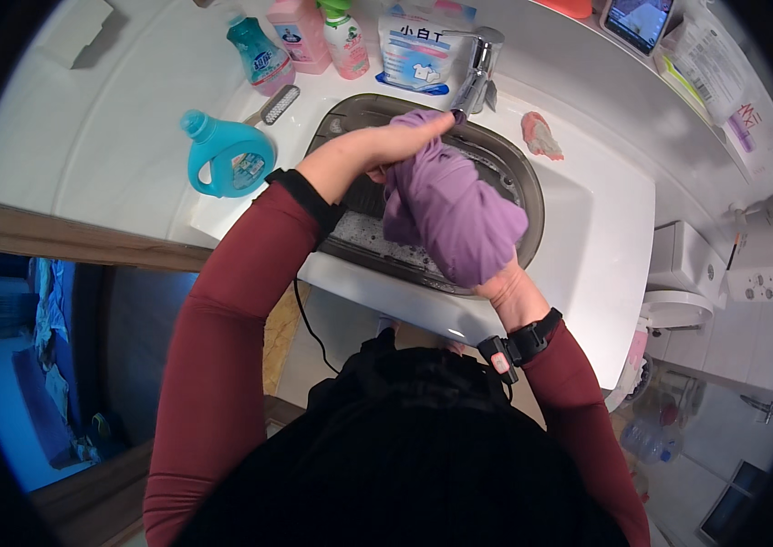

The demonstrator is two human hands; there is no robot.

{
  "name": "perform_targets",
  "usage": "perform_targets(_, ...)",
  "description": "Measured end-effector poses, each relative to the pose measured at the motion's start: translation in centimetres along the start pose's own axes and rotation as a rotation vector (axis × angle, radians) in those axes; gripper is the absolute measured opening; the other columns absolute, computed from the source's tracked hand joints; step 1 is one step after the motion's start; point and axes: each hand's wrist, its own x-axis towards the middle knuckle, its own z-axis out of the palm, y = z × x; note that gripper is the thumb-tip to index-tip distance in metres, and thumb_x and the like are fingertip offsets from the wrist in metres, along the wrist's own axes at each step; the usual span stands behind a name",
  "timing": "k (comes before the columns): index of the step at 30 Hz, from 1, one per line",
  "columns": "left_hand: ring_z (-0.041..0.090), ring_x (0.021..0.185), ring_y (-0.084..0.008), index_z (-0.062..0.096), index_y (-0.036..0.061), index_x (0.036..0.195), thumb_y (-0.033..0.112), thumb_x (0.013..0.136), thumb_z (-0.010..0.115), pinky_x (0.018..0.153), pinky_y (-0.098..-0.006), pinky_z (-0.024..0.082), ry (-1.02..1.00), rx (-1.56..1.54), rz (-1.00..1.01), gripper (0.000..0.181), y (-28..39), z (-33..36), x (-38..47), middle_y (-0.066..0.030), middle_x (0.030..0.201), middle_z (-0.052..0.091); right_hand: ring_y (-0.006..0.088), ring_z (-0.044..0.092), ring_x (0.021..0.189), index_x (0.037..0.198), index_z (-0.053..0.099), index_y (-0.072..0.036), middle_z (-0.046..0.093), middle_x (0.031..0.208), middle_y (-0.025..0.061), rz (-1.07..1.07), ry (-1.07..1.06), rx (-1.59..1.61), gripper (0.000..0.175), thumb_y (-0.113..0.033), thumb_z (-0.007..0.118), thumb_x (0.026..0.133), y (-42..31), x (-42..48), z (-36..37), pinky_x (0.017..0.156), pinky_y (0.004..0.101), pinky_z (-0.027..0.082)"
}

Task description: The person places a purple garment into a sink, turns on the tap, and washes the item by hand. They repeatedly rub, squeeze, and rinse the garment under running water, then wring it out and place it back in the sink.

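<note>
A bunched purple cloth (458,212) is held above a dark grey plastic basin (533,225) with suds and ribs inside. My left hand (413,140) lies across the upper end of the cloth, its fingertips close to the spout of the chrome faucet (475,85). Whether those fingertips touch the spout I cannot tell. At the lower end, my right hand (501,282) is mostly covered by the fabric, with only the wrist side showing. Sudsy water (376,239) shows beneath the cloth.
The basin sits in a white washbasin (591,225). Left of it are a teal detergent jug (232,157) and a brush (278,104). Behind stand a teal bottle (260,58), pink bottle (301,41), spray bottle (345,48) and detergent bag (417,55). A pink-and-grey scrap (541,137) lies right.
</note>
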Motion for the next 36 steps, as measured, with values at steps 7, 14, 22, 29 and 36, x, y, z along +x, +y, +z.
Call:
perform_targets(7, 0.064, 0.109, -0.0231, 0.054, 0.0073, 0.135, 0.074, 0.087, 0.052, 0.092, -0.0418, 0.053, 0.014, -0.854, -0.075, 0.082, -5.1, 0.7, 0.4, -0.0128, 0.128, 0.063, 0.0142, 0.058, 0.075, 0.133, 0.048, -0.007, 0.061, 0.108, 0.0076, 0.061, 0.322, -0.171, 0.044, -0.037, 0.047, 0.1, -0.3, -0.2, 0.3, 0.046, 0.0228, 0.041)
perform_targets(14, 0.054, 0.126, -0.0278, 0.05, 0.0126, 0.141, 0.078, 0.082, 0.054, 0.109, -0.0454, 0.04, -0.23, -1.195, 0.233, 0.089, -6.7, 2.4, -0.1, -0.0124, 0.14, 0.055, 0.0244, 0.055, 0.121, 0.147, 0.037, -0.005, 0.05, 0.141, 0.0128, -0.117, 0.193, -0.312, 0.046, -0.025, 0.04, 0.106, -0.5, -0.4, 2.1, 0.1, 0.038, 0.049)
perform_targets(22, 0.052, 0.128, -0.0239, 0.034, 0.0091, 0.151, 0.038, 0.088, 0.072, 0.109, -0.0396, 0.04, -0.456, -0.851, 0.318, 0.079, -3.5, -0.8, -1.5, -0.0104, 0.144, 0.05, 0.0241, 0.06, 0.118, 0.147, 0.037, -0.006, 0.057, 0.134, 0.0136, 0.185, 0.408, -0.662, 0.065, -0.02, 0.066, 0.091, -4.0, -1.0, 7.1, 0.101, 0.0379, 0.049)
perform_targets(29, 0.052, 0.126, -0.0183, 0.031, 0.0034, 0.152, 0.042, 0.086, 0.075, 0.106, -0.0323, 0.04, -0.318, -0.456, 0.257, 0.088, -0.5, 0.7, -2.5, -0.0115, 0.141, 0.051, 0.0184, 0.062, 0.111, 0.145, 0.041, -0.007, 0.061, 0.126, 0.0099, 0.208, 0.532, -1.188, 0.066, -0.009, 0.066, 0.084, -5.2, 0.9, 11.1, 0.097, 0.0325, 0.05)
perform_targets(36, 0.06, 0.114, -0.0155, 0.061, 0.0041, 0.13, 0.037, 0.084, 0.078, 0.101, -0.0311, 0.045, -0.308, -0.193, 0.383, 0.059, 1.3, 2.1, -2.4, -0.0082, 0.125, 0.065, 0.0291, 0.067, 0.103, 0.134, 0.052, -0.003, 0.069, 0.11, 0.0193, 0.222, 0.56, -2.07, 0.07, -0.029, 0.072, 0.073, -4.7, 2.0, 12.3, 0.093, 0.0364, 0.051)
